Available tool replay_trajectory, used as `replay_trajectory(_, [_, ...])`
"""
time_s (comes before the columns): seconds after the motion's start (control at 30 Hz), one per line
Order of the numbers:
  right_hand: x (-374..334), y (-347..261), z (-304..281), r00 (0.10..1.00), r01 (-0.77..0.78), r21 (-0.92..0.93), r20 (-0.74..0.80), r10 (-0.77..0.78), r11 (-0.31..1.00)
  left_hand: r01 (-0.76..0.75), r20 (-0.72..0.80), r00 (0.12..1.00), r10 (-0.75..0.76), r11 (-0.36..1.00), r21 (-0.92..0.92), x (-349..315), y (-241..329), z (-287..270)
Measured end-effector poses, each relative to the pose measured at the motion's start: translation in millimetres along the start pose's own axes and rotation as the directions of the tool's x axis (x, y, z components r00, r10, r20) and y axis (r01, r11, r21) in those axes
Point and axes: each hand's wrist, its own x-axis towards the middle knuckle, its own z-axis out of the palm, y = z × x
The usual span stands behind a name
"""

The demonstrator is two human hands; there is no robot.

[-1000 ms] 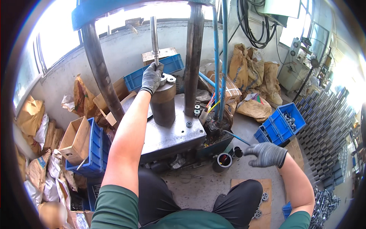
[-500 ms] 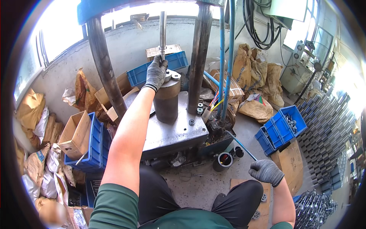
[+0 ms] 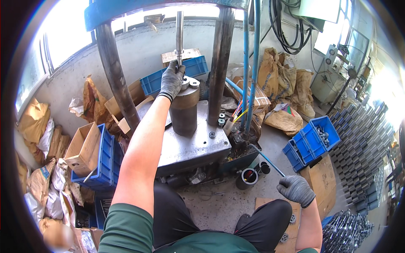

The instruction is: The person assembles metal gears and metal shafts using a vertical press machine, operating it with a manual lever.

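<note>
My left hand (image 3: 171, 81), in a grey glove, reaches up to the press. Its fingers are closed around the lower part of a shiny stepped metal rod (image 3: 179, 36), which stands upright above a dark steel cylinder (image 3: 184, 111). On top of that cylinder, beside the hand, sits a small metal link part with round eyes (image 3: 193, 84); the glove hides some of it. Low at the right, my gloved right hand (image 3: 296, 189) is wrapped over the end of a blue lever (image 3: 268, 160) that slants down from the press base.
The steel press table (image 3: 194, 145) carries small rings (image 3: 212, 135) and stands between two thick columns (image 3: 221, 63). Blue bins (image 3: 314, 137) are at the right, near stacked metal tubes (image 3: 358, 143). A cup-like container (image 3: 246, 179) stands on the floor. Sacks and boxes line the left.
Very little differs. The upright rod and my left hand have shifted a touch left; my right forearm has drawn slightly inward, with the hand still on the lever.
</note>
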Motion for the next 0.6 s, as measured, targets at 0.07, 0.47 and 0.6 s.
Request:
replay_trajectory(0.07, [0, -2, 0, 1.000, -0.013, -0.001, 0.004, 0.013, 1.000, -0.006, -0.008, 1.000, 0.006, 1.000, 0.015, 0, -2, -1])
replay_trajectory(0.47, [0, -11, -7, 0.995, -0.088, -0.059, 0.047, 0.091, 0.994, 0.030, 0.031, 0.999, -0.028, 0.999, -0.043, -5, 8, -3])
replay_trajectory(0.6, [1, -13, -10, 0.992, -0.093, -0.058, 0.079, 0.097, 0.994, 0.042, 0.037, 0.999, -0.040, 0.997, -0.057, -3, 4, -2])
